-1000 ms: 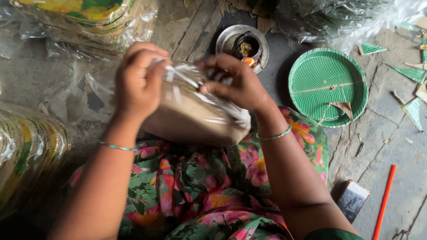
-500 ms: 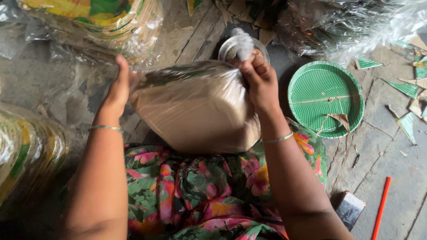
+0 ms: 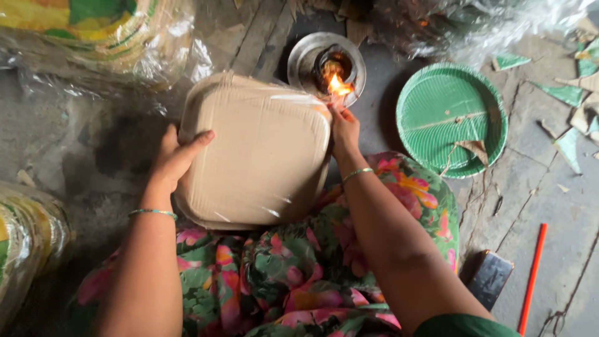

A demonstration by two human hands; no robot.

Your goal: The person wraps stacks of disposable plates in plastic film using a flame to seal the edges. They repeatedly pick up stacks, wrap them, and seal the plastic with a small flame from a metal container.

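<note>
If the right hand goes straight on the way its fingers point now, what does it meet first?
Probably the small flame burning in the round metal lamp bowl; the right hand points up at it, fingertips nearly there.

Brown cardboard-coloured stack of square plates (image 3: 256, 153), green ribbed round plate (image 3: 450, 118), orange flame (image 3: 337, 84), red stick (image 3: 532, 278), pink-and-green floral skirt (image 3: 312, 274)

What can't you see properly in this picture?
- Head view: the right hand fingertips are hidden behind the corner of the wrapped stack of brown plates, beside the flame.
- How many plates are in the stack: the clear wrap and the top-down angle hide it.
- The plastic-wrapped bundles are cut off by the top and left edges.
</note>
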